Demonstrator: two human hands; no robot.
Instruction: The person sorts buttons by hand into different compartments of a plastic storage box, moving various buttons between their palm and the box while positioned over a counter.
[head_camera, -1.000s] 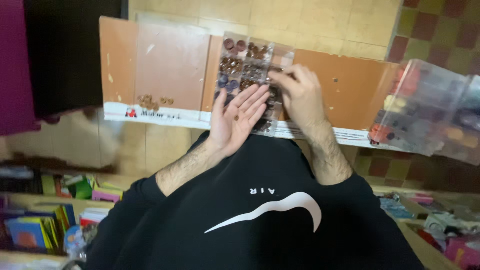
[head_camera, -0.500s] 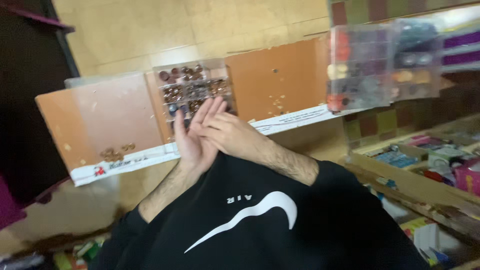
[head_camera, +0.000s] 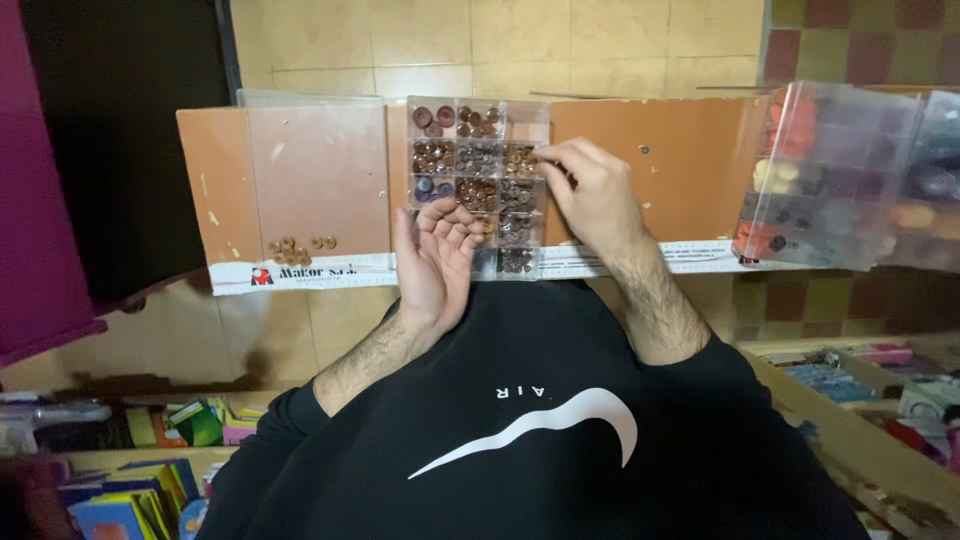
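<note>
Head view shows a clear plastic box (head_camera: 478, 185) of buttons lying on an orange-brown table (head_camera: 660, 170), about midway along it and close to its near edge. The box is a grid of small square cells, each holding round buttons in browns, dark reds and a few purples; they look hard and glossy, and the cell walls are thin and see-through.

The left hand (head_camera: 432, 255) is cupped palm up just at the box's near left side, its grip released; whether anything lies in the palm I cannot tell. The right hand (head_camera: 590, 190) rests at the box's right edge, fingers pinched at a cell near the top, though whether a button is caught between them is hidden.

I would judge spilling the main risk: the box is light and its near end sits by the table edge, so a nudge from either wrist could tip it and scatter buttons to the floor. A pinched button is smooth and small and could slip, landing in the wrong cell.

A little heap of brown buttons (head_camera: 297, 247) lies loose to the left, under a clear sheet (head_camera: 315, 165). To the right a second clear box (head_camera: 835, 170) holds red, yellow and dark ones.
</note>
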